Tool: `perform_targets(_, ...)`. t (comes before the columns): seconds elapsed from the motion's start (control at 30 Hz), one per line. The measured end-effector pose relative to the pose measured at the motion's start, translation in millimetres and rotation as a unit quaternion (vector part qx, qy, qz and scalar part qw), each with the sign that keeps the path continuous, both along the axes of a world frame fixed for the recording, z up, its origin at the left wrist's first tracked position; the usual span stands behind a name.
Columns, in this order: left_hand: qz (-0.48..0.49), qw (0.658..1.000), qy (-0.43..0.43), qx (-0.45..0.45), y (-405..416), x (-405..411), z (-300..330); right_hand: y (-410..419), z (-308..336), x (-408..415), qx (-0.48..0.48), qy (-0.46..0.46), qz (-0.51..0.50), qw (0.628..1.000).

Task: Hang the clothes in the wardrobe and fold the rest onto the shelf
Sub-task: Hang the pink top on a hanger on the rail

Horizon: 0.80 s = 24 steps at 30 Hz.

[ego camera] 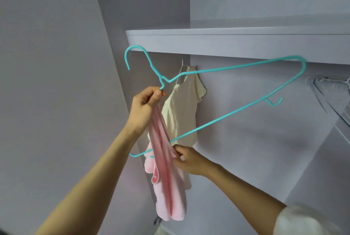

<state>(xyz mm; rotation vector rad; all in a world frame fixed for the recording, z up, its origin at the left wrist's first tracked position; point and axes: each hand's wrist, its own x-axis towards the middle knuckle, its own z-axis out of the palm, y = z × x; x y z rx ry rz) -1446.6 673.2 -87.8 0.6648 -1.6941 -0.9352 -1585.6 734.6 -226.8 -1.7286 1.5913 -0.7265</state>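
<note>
Head view: a soft pink cloth garment (166,174) hangs bunched over one end of a tilted turquoise wire hanger (234,68), in front of the white wardrobe. The left hand (144,109) has its fingers clamped on the hanger's neck and the top of the garment; the right hand (187,160) pinches the garment lower down. Behind hangs a cream short-sleeved top (181,113), below the white shelf (236,43).

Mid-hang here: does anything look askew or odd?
Yes. The turquoise wire hanger is tilted steeply, held off the rail by the left hand, and the pink fleece garment hangs bunched along one side of it, not spread across it.
</note>
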Motion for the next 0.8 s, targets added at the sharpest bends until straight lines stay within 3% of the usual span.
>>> perform_targets(0.07, 0.018, 1.000, -0.005, -0.001, -4, 12, -2, 5, -8, -16, 0.022, 0.161, 0.010, 0.987)
perform_targets(0.13, 0.028, 0.999, -0.029, -0.008, -8, 25, -7, 12, -18, -41, 0.017, 0.324, 0.008, 0.946)
perform_targets(0.23, 0.043, 0.991, -0.126, -0.024, -16, 44, -22, 27, -28, -86, 0.015, 0.460, -0.025, 0.888)
perform_targets(0.37, 0.046, 0.952, -0.298, -0.046, -22, 50, -54, 42, -30, -129, -0.005, 0.496, -0.070, 0.865)
perform_targets(0.57, 0.066, 0.949, -0.303, -0.065, -27, 45, -78, 53, -22, -153, 0.000, 0.484, -0.105, 0.869)
perform_targets(0.73, 0.072, 0.903, -0.403, -0.129, -26, 41, -88, 50, 6, -156, -0.086, 0.428, -0.206, 0.876)
perform_targets(0.8, 0.068, 0.913, -0.387, -0.112, -24, 36, -93, 45, 26, -141, -0.144, 0.393, -0.220, 0.881)
